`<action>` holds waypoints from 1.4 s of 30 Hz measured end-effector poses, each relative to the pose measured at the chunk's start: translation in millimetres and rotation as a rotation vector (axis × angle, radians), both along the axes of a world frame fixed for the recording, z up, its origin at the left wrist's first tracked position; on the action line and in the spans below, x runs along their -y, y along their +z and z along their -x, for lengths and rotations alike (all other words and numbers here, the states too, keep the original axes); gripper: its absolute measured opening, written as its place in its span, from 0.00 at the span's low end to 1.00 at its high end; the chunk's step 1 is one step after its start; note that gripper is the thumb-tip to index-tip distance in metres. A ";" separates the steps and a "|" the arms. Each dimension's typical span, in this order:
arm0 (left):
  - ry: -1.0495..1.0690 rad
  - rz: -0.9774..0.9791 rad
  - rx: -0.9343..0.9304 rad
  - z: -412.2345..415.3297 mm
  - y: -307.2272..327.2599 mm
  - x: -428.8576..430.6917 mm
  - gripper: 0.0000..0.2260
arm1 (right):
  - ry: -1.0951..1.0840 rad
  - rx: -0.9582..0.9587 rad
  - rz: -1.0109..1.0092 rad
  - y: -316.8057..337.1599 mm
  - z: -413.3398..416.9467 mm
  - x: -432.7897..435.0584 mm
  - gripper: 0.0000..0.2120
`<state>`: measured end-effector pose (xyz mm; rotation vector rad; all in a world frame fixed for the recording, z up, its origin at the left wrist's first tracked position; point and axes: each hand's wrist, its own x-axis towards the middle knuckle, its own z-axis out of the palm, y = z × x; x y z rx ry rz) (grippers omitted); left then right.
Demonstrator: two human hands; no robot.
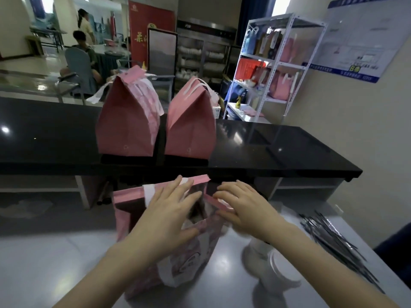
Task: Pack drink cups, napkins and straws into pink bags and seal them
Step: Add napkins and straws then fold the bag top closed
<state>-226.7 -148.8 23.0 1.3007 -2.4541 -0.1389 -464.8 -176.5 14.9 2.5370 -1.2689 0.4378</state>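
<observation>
An open pink bag [126, 210] with white handles stands on the grey worktop right in front of me. My left hand [171, 214] lies flat, fingers straight, on the bag's top left rim and white handle. At the right rim my right hand [242, 207] pinches the pink edge between its fingers and thumb. The bag's inside is dark and blurred. Two sealed pink bags, one on the left [127, 121] and one on the right [191, 123], stand side by side on the black counter behind. Several wrapped straws [333, 241] lie at the right. A white lidded cup [273, 267] lies on its side under my right forearm.
The black counter [289, 152] runs across the view above the grey worktop [55, 263]. A white metal shelf [273, 63] with more pink and blue bags stands at the back right. People sit at tables far back on the left.
</observation>
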 end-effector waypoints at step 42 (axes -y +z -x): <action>-0.030 -0.285 0.725 437.5 -153.9 179.9 0.11 | -0.482 0.145 -0.562 -187.9 357.6 119.8 0.13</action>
